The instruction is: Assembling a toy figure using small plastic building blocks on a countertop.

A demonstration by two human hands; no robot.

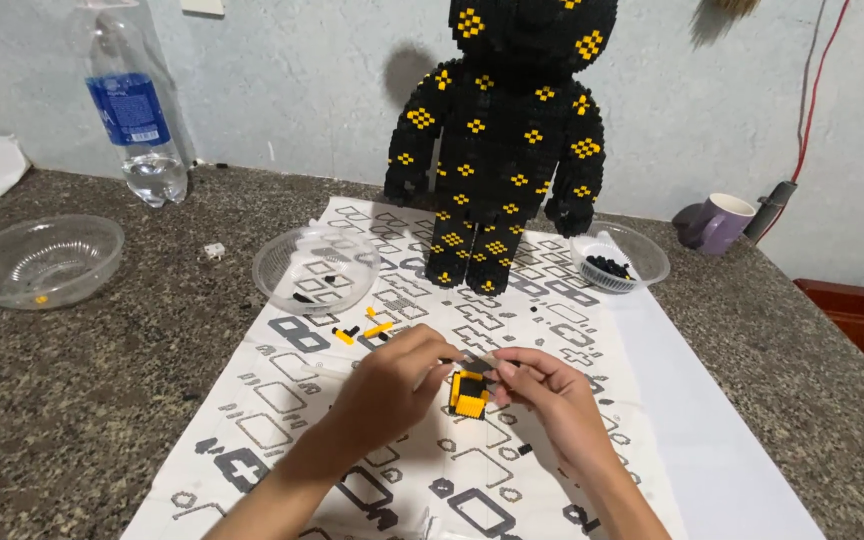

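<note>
Both hands meet over the printed sheet [282, 400]: the left hand [387, 385] and right hand [552, 395] pinch a small yellow-and-black brick block [469, 392] between their fingers, near the tall black brick figure [502, 150].

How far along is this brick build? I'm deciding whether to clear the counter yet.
The tall black-and-yellow brick figure already stands assembled on the instruction sheet. In hand: the left hand and right hand grip a small yellow-and-black block piece between them. Left: loose yellow and black bricks on the sheet and black bricks in the right bowl.
</note>
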